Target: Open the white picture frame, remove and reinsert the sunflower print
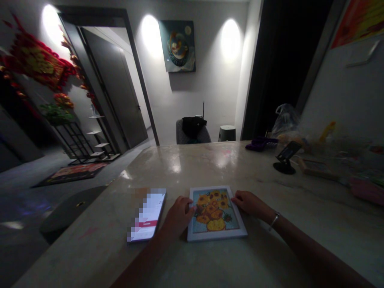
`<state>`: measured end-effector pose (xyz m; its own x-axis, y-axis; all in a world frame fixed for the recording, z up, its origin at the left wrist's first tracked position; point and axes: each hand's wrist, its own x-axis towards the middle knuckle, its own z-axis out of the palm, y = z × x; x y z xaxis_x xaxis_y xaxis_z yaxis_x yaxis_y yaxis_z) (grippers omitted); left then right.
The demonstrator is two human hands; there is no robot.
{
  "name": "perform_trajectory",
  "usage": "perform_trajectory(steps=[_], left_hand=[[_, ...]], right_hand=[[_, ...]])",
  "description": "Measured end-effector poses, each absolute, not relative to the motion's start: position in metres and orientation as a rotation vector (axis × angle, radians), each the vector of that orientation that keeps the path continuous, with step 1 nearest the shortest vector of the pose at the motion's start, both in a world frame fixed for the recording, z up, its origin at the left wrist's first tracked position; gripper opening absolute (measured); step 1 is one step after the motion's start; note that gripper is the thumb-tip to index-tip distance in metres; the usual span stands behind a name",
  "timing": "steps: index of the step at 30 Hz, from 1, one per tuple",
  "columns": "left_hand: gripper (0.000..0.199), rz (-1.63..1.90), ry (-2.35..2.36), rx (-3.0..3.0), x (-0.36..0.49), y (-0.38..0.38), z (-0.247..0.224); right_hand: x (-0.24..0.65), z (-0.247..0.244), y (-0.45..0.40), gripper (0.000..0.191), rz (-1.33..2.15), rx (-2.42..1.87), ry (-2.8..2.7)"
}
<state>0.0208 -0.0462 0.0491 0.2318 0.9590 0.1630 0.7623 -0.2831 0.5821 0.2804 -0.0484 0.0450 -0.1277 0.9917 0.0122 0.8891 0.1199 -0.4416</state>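
A white-framed picture of sunflowers in a vase (214, 214) lies flat on the pale, glossy table (168, 264). My left hand (179, 213) is at its left edge, with the thumb and a finger reaching over the frame and the fingers curled around that side. On the opposite side, my right hand (246, 203) has its fingers bent against the upper right edge of the frame. A bracelet (275, 219) circles my right wrist. Just left of my left hand, a lit phone or tablet (151, 216) lies on the table, its screen partly pixelated.
At the right are a black stand (286, 158), a wooden frame (318, 168), purple cloth (260, 144), a clear plastic bag (286, 120) and a pink item (367, 191). A chair with dark cloth (193, 130) is beyond the table; a dark stool (70, 210) sits left.
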Motion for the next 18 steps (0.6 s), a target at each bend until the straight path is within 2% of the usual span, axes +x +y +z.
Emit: perform_trajectory(steps=[5,13,18], left_hand=[[0.022,0.793,1.566,2.086,0.0193,-0.0422,0.0444],[0.024,0.885,1.52,2.05,0.0201,-0.0408,0.0386],[0.024,0.958,1.503,2.025,0.0192,-0.0378,0.043]], right_hand=[[0.2791,0.0385,-0.0464,0.025,0.544,-1.78,-2.027],[0.281,0.0351,-0.045,0.035,0.617,-1.696,-1.977],[0.2812,0.0356,-0.045,0.03,0.636,-1.71,-1.87]])
